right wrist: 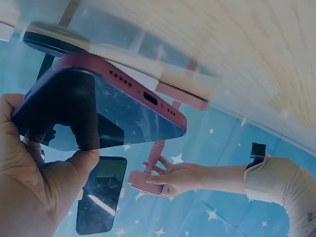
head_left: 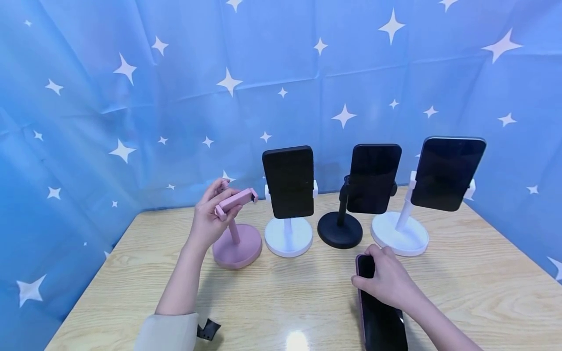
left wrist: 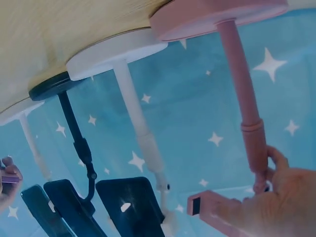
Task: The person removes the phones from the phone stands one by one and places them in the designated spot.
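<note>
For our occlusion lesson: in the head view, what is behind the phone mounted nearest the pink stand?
Behind that smartphone is a white phone stand: clamp ends and lower post show; its upper post and clamp middle are covered. Blue cloth hangs beyond.

1. Head view: bright and even, with a white glare spot [head_left: 297,340] on the tabletop [head_left: 272,297] at six o'clock.
2. A soft shadow [head_left: 212,285] lies beside the left forearm [head_left: 186,278], toward seven o'clock.
3. Left wrist view: dimmer, hazy, bluish; the left hand [left wrist: 291,202], at four o'clock, looks soft.
4. Right wrist view: hazy too, wood grain [right wrist: 247,54] smeared at two o'clock.
5. There, the pink-edged phone [right wrist: 138,118], toward nine o'clock, carries pale reflections; a white streak [right wrist: 102,205] glints at seven.
</note>
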Available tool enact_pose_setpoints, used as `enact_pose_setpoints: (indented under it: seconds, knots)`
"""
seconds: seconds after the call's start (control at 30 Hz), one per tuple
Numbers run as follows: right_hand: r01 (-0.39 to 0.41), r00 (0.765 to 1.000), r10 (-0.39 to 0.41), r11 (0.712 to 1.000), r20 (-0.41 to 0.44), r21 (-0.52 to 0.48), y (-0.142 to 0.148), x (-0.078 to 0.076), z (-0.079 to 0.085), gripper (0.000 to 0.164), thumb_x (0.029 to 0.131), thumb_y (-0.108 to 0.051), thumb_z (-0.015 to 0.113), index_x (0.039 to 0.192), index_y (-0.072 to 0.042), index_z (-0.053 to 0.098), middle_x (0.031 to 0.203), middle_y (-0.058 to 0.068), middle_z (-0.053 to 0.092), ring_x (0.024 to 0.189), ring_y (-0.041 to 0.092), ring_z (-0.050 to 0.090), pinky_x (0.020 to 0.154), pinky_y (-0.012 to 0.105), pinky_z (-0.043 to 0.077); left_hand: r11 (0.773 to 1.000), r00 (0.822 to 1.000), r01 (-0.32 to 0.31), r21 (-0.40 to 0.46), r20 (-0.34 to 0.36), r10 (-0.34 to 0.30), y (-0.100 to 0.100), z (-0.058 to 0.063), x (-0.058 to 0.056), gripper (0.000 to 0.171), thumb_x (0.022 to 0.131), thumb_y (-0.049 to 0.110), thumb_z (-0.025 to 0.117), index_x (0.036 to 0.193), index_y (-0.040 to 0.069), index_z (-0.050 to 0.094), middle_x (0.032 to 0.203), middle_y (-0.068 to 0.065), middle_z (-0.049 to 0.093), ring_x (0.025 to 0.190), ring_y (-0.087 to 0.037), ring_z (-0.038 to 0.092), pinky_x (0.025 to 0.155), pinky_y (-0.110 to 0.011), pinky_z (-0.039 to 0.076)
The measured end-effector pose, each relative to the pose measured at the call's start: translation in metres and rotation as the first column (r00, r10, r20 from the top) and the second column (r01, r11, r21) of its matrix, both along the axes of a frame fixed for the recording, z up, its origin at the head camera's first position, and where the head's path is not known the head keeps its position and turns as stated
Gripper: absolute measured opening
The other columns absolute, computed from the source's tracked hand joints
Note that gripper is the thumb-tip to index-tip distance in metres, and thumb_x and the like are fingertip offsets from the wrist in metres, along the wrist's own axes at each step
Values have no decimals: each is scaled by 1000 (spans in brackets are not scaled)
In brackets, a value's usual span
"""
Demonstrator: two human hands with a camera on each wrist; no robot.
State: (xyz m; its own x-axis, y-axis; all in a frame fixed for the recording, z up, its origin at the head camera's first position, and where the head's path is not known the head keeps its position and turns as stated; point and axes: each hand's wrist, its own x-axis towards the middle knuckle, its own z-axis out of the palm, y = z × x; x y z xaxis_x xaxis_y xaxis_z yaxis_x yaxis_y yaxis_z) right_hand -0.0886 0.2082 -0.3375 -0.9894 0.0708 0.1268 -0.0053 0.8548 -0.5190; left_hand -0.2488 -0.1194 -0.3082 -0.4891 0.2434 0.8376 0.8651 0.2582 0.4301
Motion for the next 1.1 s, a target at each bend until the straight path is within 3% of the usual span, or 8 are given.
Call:
enact_pose_setpoints:
  seconds: [0.13, 0.33, 0.47, 0.67, 0.83, 0.93, 1.1]
  knots:
    - [-3, 999, 3, 1000, 48, -7, 1, -1, -1, 48, 65, -23, 72, 101, 1, 53, 91, 16, 49, 74, 23, 49, 61, 33, 42, 1000, 1000, -5, -19, -9, 5, -1, -3, -1, 33, 68, -11, 73, 99, -2, 66, 126, -23, 49, 111, -32, 52, 88, -14, 43]
    - [-20, 996, 20, 1000, 86, 1, 2, -4, -3, 50, 66, -25, 73, 103, 3, 52, 94, 18, 50, 77, 24, 49, 63, 36, 44, 997, 991, 65, 37, 112, -68, -5, -4, 1, 34, 70, -13, 71, 102, -6, 64, 134, -21, 45, 120, -38, 44, 89, -14, 42]
    - [-33, 994, 32, 999, 106, 3, 1, -6, -4, 52, 67, -25, 74, 104, 4, 51, 94, 19, 49, 76, 25, 49, 62, 37, 45, 996, 982, 67, 58, 176, -76, -8, -3, 0, 34, 70, -13, 70, 103, -9, 63, 136, -18, 44, 124, -28, 44, 91, -16, 42]
    - [-55, 984, 45, 997, 173, 54, -3, -10, -6, 59, 67, -26, 73, 111, 6, 50, 97, 21, 48, 76, 30, 50, 61, 39, 45, 990, 952, 110, 87, 278, -130, -14, 0, 1, 36, 71, -15, 67, 106, -12, 60, 138, -16, 43, 121, -4, 44, 91, -16, 42]
    - [-67, 976, 47, 994, 210, 87, -6, -15, -9, 55, 68, -26, 72, 109, 5, 50, 97, 23, 46, 76, 34, 47, 60, 41, 43, 982, 944, 155, 108, 278, -180, -19, 2, 2, 38, 70, -20, 65, 106, -13, 59, 138, -21, 41, 123, -4, 43, 94, -17, 40]
    - [-67, 976, 43, 992, 215, 105, -8, -17, -11, 54, 68, -25, 71, 107, 5, 49, 97, 24, 46, 75, 36, 46, 59, 42, 42, 977, 942, 176, 124, 268, -204, -20, -2, -3, 39, 70, -19, 65, 106, -6, 62, 137, -21, 41, 124, -8, 42, 96, -19, 39]
    - [-71, 971, 42, 990, 235, 119, -9, -20, -16, 55, 68, -25, 71, 106, 6, 48, 97, 24, 46, 77, 36, 46, 63, 44, 42, 972, 933, 186, 144, 285, -220, -18, -4, -1, 37, 72, -19, 63, 106, -5, 62, 138, -22, 39, 125, -9, 41, 96, -19, 39]
